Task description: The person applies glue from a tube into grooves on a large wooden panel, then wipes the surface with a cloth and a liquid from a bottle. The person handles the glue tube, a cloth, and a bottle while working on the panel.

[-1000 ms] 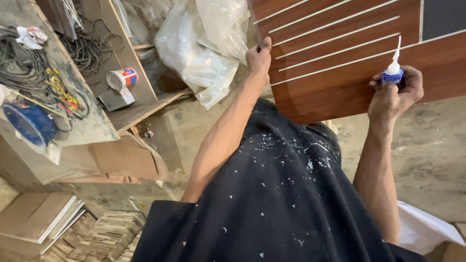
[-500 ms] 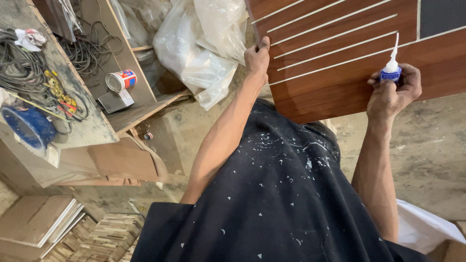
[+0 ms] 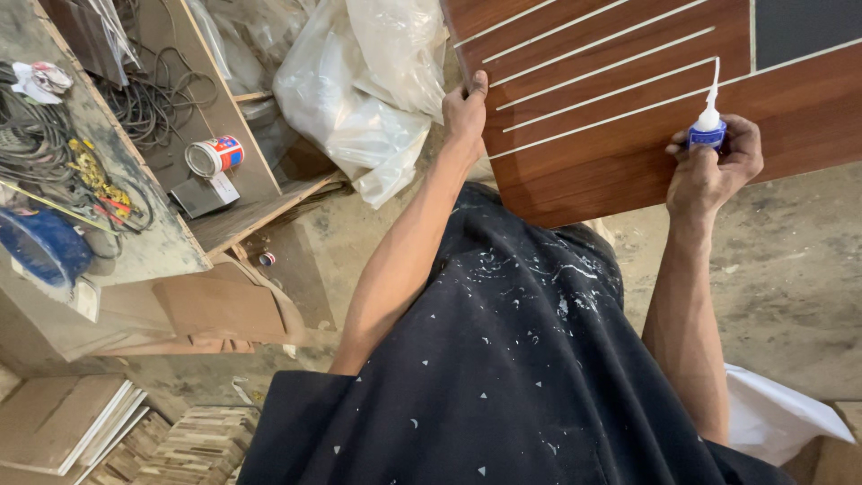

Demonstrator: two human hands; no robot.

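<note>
A reddish-brown wooden board (image 3: 620, 162) with several white glue lines across it fills the upper right. My left hand (image 3: 467, 108) grips the board's left edge. My right hand (image 3: 714, 166) holds a small blue glue bottle (image 3: 708, 126) with a long white nozzle, whose tip rests on the board near a glue line. My dark paint-flecked shirt (image 3: 503, 359) covers the lower middle of the view.
A crumpled clear plastic bag (image 3: 368, 99) lies left of the board. A dusty shelf unit (image 3: 135, 233) at the left holds cables, a small tin can (image 3: 214, 154) and a blue container (image 3: 40, 247). Stacked boards (image 3: 63, 436) sit at bottom left. The floor is dusty concrete.
My right hand with the glue bottle has shifted slightly along the board. My left hand keeps its hold on the board's edge.
</note>
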